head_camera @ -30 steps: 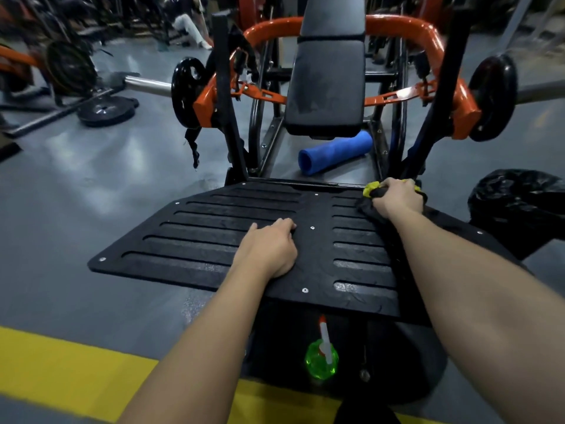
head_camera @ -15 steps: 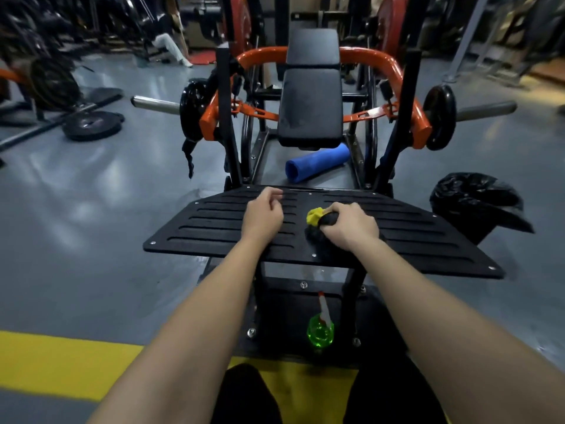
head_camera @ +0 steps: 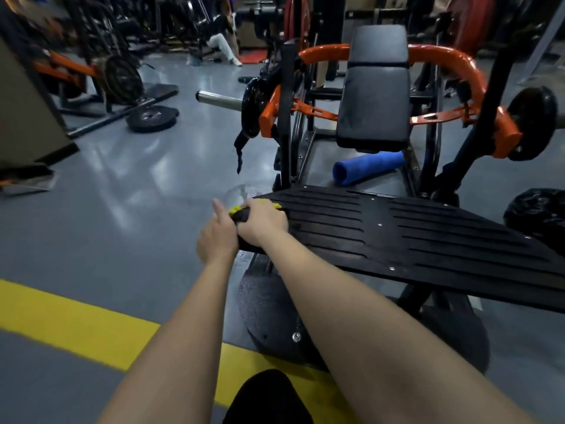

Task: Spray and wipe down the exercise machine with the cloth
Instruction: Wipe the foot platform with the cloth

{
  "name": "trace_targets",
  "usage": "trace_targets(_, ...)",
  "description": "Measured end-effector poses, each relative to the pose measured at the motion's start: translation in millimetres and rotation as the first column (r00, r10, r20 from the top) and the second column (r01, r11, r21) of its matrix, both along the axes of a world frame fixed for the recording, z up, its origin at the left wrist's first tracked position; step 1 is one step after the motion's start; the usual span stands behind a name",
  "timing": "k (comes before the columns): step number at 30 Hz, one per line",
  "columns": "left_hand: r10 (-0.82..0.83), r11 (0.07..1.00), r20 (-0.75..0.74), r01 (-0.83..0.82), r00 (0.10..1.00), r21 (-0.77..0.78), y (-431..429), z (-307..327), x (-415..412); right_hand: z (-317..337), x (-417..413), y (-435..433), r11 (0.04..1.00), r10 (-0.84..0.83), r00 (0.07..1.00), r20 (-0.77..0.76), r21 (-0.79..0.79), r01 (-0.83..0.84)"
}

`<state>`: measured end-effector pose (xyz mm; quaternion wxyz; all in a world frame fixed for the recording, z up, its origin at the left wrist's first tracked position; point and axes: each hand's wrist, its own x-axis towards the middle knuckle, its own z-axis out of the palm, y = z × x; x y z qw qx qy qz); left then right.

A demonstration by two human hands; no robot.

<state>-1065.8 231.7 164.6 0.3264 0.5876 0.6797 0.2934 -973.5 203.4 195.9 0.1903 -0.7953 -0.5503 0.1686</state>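
Right hand (head_camera: 263, 222) is bunched around the cloth (head_camera: 240, 213), pressing it onto the footplate (head_camera: 397, 234) corner under its palm. Left hand (head_camera: 215, 238) sits right beside it, fingers loose. Cloth looks soft and light, so best held wadded.

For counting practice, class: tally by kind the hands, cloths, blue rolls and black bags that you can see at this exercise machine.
hands: 2 (left hand, right hand)
cloth: 1
blue roll: 1
black bag: 1
Total: 5
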Motion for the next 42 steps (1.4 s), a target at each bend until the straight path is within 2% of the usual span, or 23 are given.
trace_targets(2, 0.02, 0.999, 0.019, -0.021, 1.0, 0.043, 3, -6, 0, -4, 0, 17, 0.998, 0.061, 0.998, -0.022, 0.008, -0.061)
trace_targets(5, -0.06, 0.996, -0.106, 0.066, 0.993, 0.053, 7, -11, 0, -8, 10, 25, 0.99, 0.138, 0.99, -0.044, 0.038, -0.136)
trace_targets(10, -0.077, 0.995, -0.143, 0.085, 0.987, 0.051, 4, -6, -1, -6, 13, 2, 0.99, 0.111, 0.989, -0.093, 0.099, -0.102)
trace_targets(13, -0.116, 0.993, -0.257, 0.117, 0.959, -0.009, -1, 3, -1, 0, 42, -29, 0.995, 0.012, 0.992, -0.128, 0.096, 0.001)
trace_targets(15, -0.174, 0.984, -0.364, 0.145, 0.915, -0.106, -2, 11, 0, 1, 73, -56, 0.993, -0.083, 0.988, -0.132, 0.069, 0.093)
trace_targets(18, -0.279, 0.951, -0.44, 0.182, 0.854, -0.25, 2, 19, -1, -1, 119, -101, 0.976, -0.212, 0.972, -0.104, 0.024, 0.215)
trace_targets(20, -0.345, 0.928, -0.51, 0.204, 0.788, -0.313, 9, 21, 1, -2, 141, -123, 0.955, -0.292, 0.952, -0.092, 0.023, 0.296)
trace_targets(23, -0.36, 0.924, -0.645, 0.162, 0.673, -0.347, 5, 35, 11, -4, 155, -133, 0.922, -0.384, 0.92, -0.08, 0.015, 0.386)
trace_targets(24, -0.357, 0.923, -0.654, 0.145, 0.667, -0.356, 2, 39, 15, -4, 157, -132, 0.915, -0.402, 0.913, -0.072, 0.008, 0.404)
trace_targets(28, -0.297, 0.948, -0.547, 0.172, 0.782, -0.269, 2, 38, 23, -9, 158, -120, 0.866, -0.5, 0.865, -0.04, -0.018, 0.499)
trace_targets(33, -0.2, 0.979, -0.612, 0.174, 0.765, -0.102, 8, 12, 23, -26, 171, -92, 0.805, -0.589, 0.804, 0.081, -0.029, 0.593)
trace_targets(36, -0.144, 0.988, -0.6, 0.149, 0.787, -0.042, 12, 6, 25, -28, 170, -57, 0.777, -0.622, 0.778, 0.092, -0.052, 0.627)
trace_targets(39, -0.122, 0.992, -0.587, 0.116, 0.8, -0.048, 17, 5, 26, -30, 139, -3, 0.828, -0.553, 0.831, 0.06, -0.075, 0.556)
trace_targets(42, -0.114, 0.993, -0.595, 0.112, 0.796, -0.04, 20, 3, 26, -31, 81, 52, 0.945, -0.326, 0.945, -0.019, -0.039, 0.325)
